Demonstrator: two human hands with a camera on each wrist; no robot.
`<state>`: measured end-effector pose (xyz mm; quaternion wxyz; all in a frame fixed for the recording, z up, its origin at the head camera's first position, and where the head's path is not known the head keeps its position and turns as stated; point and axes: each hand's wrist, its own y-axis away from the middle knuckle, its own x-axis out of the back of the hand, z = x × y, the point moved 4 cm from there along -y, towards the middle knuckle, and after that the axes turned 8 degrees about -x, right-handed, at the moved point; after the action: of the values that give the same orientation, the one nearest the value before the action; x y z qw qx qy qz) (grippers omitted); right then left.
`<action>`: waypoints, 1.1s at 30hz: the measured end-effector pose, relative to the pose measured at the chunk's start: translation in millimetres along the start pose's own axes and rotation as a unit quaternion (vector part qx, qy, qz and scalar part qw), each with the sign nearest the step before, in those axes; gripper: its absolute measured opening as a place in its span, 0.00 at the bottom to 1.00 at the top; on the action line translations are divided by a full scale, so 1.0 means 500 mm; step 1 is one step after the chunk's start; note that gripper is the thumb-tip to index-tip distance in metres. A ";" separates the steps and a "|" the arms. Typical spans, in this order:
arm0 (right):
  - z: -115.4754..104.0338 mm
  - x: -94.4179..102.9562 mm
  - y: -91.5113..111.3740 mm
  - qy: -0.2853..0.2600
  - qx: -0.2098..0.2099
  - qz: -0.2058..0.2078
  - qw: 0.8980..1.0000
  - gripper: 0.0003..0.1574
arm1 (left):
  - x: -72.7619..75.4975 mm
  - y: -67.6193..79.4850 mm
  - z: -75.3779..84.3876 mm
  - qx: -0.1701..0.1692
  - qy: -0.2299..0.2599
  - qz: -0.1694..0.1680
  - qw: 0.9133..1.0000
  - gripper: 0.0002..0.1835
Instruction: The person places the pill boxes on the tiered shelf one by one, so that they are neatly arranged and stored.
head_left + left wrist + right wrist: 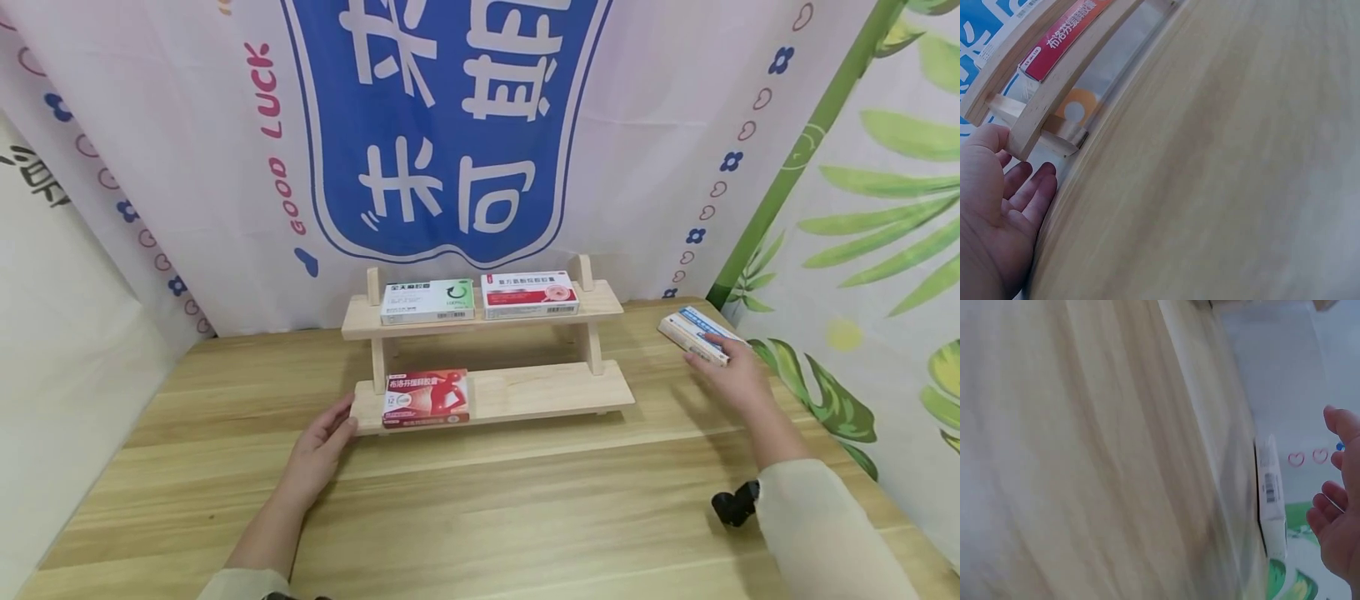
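A two-tier wooden display shelf (540,390) stands on the table. My left hand (318,454) holds the left end of its lower board; in the left wrist view, the thumb lies on the board end with the index finger partly hidden behind it. Far to the right, a white-and-blue medicine box (684,330) lies on the table. Over that box is my right hand (735,379), thumb and fingers spread. The right wrist view shows a gap between this hand (1342,512) and the box (1270,487).
On the upper board are a white-and-green medicine box (427,302) and a white-and-red one (529,296). A red medicine box (425,398) lies at the lower board's left. Behind the wooden table (480,508) hangs a printed cloth (630,167); a leaf-patterned one (885,250) is on the right.
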<state>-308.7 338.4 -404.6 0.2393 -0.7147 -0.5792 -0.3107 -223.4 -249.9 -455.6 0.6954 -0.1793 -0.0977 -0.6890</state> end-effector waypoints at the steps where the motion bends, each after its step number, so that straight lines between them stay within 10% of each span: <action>1: 0.007 0.002 -0.005 0.011 -0.010 0.002 1.000 0.48 | 0.000 0.000 -0.001 0.000 0.001 0.000 1.000 0.29; 33: 0.087 -0.012 -0.027 0.119 -0.009 0.005 0.993 0.44 | -0.003 0.003 0.007 -0.001 0.016 0.003 1.000 0.28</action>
<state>-315.7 367.7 -439.2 0.3017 -0.6775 -0.5405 -0.3972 -221.8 -247.5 -453.2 0.6985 -0.1692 -0.0849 -0.6901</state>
